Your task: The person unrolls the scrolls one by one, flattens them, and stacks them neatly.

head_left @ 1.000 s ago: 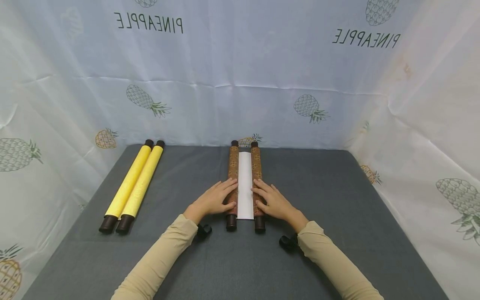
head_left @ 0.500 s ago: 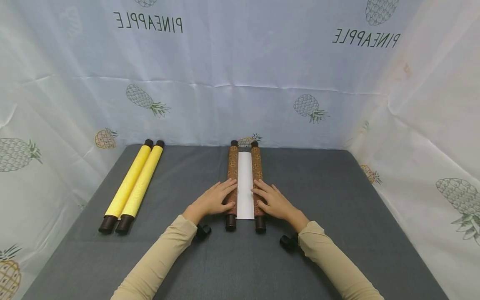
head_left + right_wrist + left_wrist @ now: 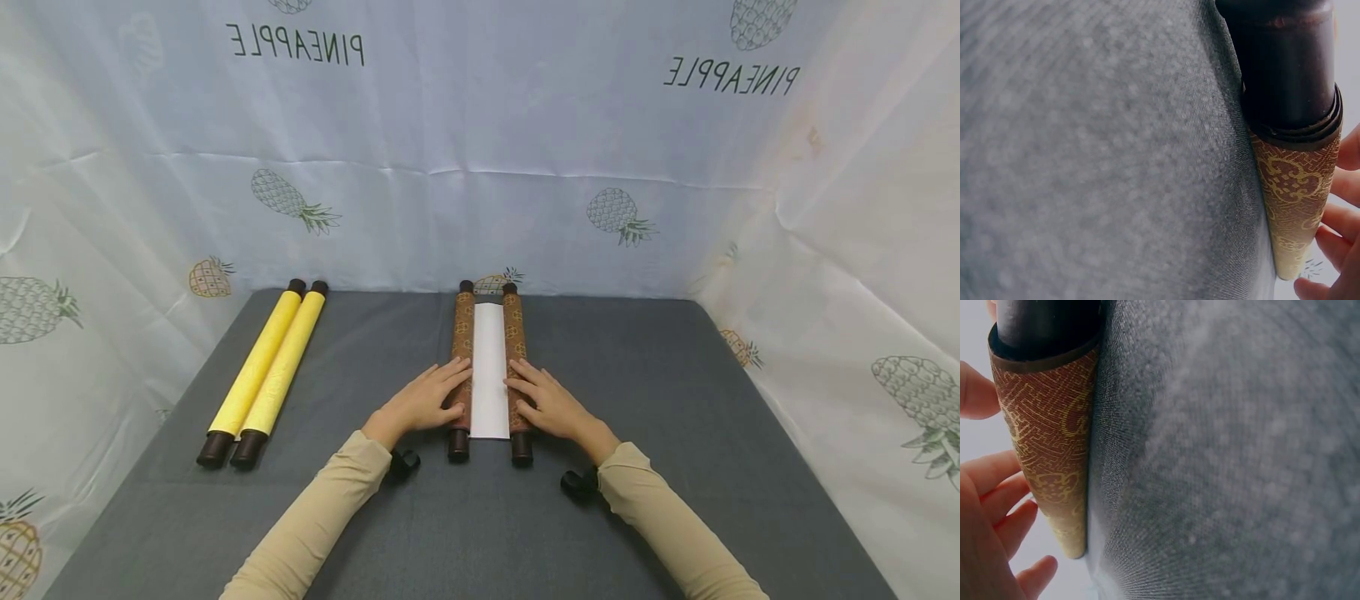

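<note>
A partly unrolled scroll lies lengthwise at mid-table in the head view, a strip of white paper (image 3: 489,375) showing between its two rolls. Brown cloth with a gold pattern covers both rolls, and dark knobs cap their ends. My left hand (image 3: 422,400) rests on the left roll (image 3: 462,329), its fingers extended over the top. On the right roll (image 3: 513,325) lies my right hand (image 3: 555,408), fingers spread and lightly bent. Each wrist view shows one brocade roll up close on the cloth, with fingertips (image 3: 1025,515) and fingertips (image 3: 1335,244) along its side.
Two yellow rolls (image 3: 258,367) with dark end knobs lie side by side at the table's left. Grey cloth (image 3: 645,358) covers the table. A white curtain (image 3: 480,108) printed with pineapples hangs behind and at both sides.
The two rolls have moved slightly apart, the left one leftward and the right one a little rightward, with the hands following. The white strip between them is wider.
</note>
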The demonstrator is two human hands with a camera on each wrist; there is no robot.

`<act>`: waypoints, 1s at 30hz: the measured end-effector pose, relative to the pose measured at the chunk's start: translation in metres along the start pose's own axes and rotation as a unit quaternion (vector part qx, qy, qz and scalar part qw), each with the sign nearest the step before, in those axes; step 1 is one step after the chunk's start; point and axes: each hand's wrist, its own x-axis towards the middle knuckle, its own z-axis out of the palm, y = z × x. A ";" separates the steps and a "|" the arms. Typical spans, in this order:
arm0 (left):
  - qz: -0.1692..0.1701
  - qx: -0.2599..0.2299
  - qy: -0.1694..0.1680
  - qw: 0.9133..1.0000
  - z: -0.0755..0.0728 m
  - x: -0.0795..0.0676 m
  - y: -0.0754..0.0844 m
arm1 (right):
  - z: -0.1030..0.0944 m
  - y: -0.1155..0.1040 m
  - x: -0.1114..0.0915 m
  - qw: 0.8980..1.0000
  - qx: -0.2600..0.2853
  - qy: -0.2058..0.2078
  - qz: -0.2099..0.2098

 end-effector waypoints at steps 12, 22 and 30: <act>-0.010 -0.019 0.004 1.000 -0.002 -0.003 0.001 | 0.002 0.000 -0.002 1.000 0.018 0.019 0.009; -0.054 -0.017 0.043 0.997 0.002 0.000 0.006 | 0.005 -0.004 -0.001 0.999 0.015 0.043 0.026; -0.060 -0.023 0.054 0.996 0.002 -0.001 0.005 | 0.005 -0.001 -0.002 0.998 0.014 0.058 0.020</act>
